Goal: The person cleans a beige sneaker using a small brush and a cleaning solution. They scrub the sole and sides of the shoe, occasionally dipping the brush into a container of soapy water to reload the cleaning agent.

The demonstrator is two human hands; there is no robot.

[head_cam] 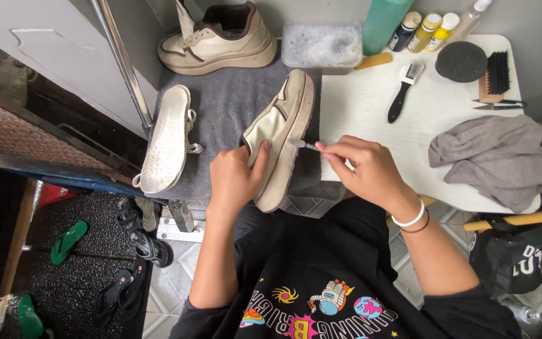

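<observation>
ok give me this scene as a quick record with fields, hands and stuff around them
left hand: grips cream shoe, tilted on its side on grey mat
right hand: pinches small brush, tip at the shoe's sole edge
beside shoe: insole, second shoe
white table: black-handled brush, grey cloth, round black sponge
back: tub of soapy water

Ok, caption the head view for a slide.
Left hand steadies a cream shoe on its side; right hand works a small brush along its sole.

Soft even daylight, sharp focus, faint shadows, dim left floor, wide-angle edge bending
</observation>
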